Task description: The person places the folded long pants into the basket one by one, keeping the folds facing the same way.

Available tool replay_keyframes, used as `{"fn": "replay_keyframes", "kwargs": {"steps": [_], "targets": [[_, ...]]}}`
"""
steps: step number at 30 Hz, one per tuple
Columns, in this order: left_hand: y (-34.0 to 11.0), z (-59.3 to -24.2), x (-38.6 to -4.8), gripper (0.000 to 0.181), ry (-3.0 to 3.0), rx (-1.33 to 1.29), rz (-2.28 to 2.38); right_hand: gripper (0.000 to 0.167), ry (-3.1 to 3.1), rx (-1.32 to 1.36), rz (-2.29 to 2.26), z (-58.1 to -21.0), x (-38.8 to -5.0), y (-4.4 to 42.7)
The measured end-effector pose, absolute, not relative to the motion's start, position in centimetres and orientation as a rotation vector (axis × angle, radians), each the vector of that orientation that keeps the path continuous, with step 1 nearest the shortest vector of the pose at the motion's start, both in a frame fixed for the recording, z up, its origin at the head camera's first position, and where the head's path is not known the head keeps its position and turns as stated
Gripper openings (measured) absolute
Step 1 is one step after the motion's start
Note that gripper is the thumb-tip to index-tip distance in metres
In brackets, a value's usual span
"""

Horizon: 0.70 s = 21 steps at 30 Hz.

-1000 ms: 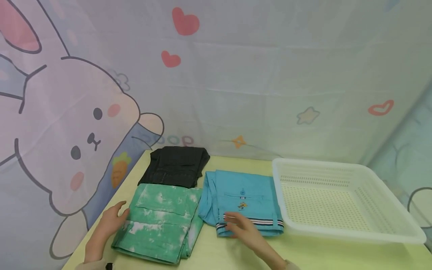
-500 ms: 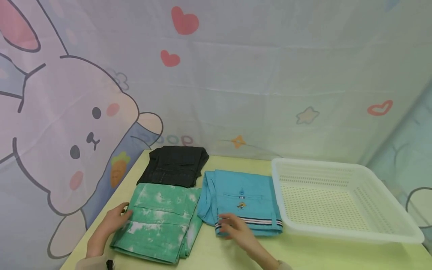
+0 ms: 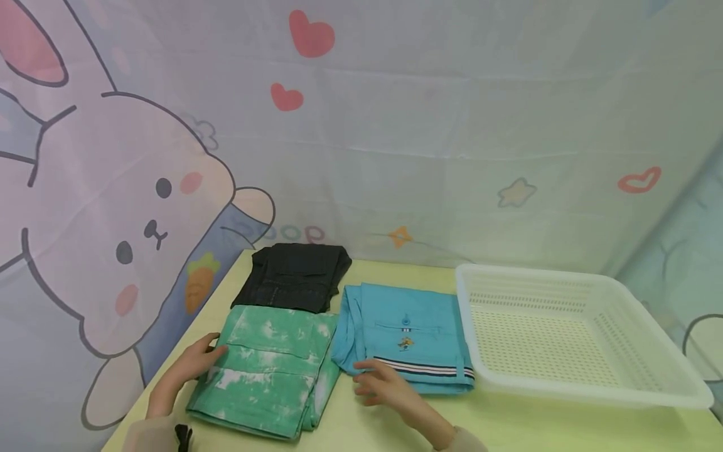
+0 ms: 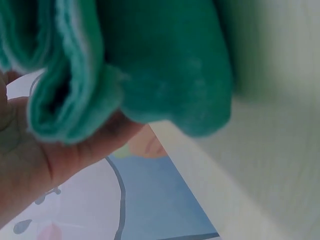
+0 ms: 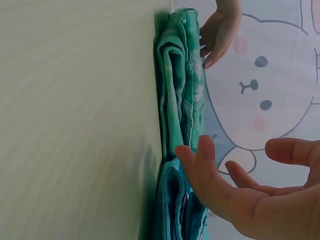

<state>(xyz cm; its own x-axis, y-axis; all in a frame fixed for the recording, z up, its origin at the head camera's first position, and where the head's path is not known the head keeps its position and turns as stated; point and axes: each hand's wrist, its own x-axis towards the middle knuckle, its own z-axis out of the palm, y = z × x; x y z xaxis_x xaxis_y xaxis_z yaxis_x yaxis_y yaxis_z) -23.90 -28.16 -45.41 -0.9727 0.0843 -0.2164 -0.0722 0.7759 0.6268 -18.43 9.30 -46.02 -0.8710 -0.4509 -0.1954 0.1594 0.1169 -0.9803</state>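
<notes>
Folded green-and-white mottled trousers [image 3: 265, 376] lie at the front left of the table. My left hand [image 3: 194, 363] is at their left edge, its thumb over the top and its other fingers partly hidden; the left wrist view shows this hand [image 4: 60, 155] behind the thick green folds [image 4: 170, 65]. To the right lie folded light blue trousers [image 3: 418, 326] with a striped waistband. My right hand [image 3: 392, 392] hovers by their front left corner, fingers loosely spread and holding nothing, as the right wrist view of the hand [image 5: 250, 200] also shows. Folded black trousers [image 3: 296, 273] lie behind the green ones.
A white perforated plastic basket [image 3: 593, 392] stands at the right, close beside the blue trousers. The pale yellow table [image 3: 508, 430] ends at the left near my left arm. A curtain [image 3: 395, 125] printed with a rabbit and hearts hangs behind.
My left hand has moved slightly right, further onto the green trousers' edge. My right hand has drifted left, off the blue trousers' waistband toward the green pair. The clothes and basket stay put.
</notes>
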Motion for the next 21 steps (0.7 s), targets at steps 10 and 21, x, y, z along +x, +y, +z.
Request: {"fn": "replay_keyframes", "kwargs": {"steps": [10,21], "targets": [[-28.5,-45.3,-24.4,0.068,2.636,-0.024,1.029,0.042,1.904,-0.229,-1.782,-46.7,-18.9,8.5],[-29.1,-45.0,-25.4,0.069,2.477,-0.066,1.176,0.044,1.863,-0.152,-1.774,-46.8,-20.0,7.8]]}}
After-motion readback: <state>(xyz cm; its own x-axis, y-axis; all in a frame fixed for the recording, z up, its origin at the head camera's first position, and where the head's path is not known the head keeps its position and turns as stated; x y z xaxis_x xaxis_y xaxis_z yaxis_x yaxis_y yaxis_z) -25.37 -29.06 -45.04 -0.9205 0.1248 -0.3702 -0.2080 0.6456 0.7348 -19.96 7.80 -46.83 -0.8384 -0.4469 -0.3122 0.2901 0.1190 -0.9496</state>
